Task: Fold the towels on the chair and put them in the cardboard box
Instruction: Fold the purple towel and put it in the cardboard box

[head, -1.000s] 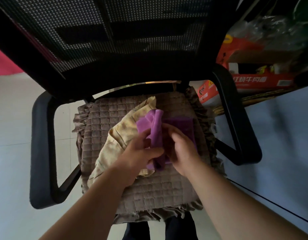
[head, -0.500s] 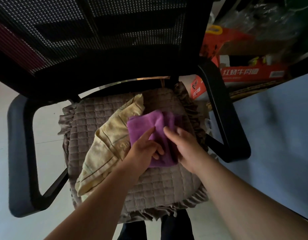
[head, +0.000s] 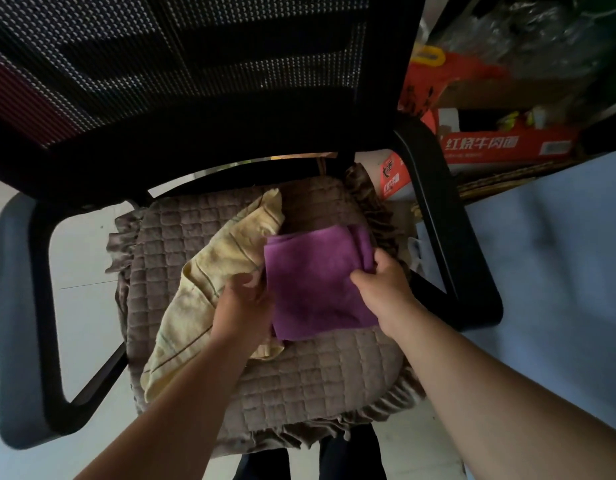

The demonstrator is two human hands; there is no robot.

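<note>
A purple towel [head: 311, 282] lies folded into a rough square on the brown quilted seat cushion [head: 299, 382] of the black mesh chair [head: 195, 81]. My left hand [head: 246, 303] grips its left edge and my right hand [head: 382, 282] grips its right edge. Beneath and to the left of it, a pale yellow striped towel [head: 209, 282] lies crumpled and unfolded on the cushion. A red-printed cardboard box [head: 507, 147] sits behind the chair at the upper right, partly hidden by the armrest.
The chair's black armrests flank the seat, the left armrest [head: 19, 306] and the right armrest [head: 448, 237]. Plastic bags and clutter [head: 528, 32] pile above the box. A light blue surface [head: 559, 254] fills the right side. Pale floor tiles show at the left.
The purple towel went from a bunched upright strip to a flat folded square. My hands moved apart to its left and right edges.
</note>
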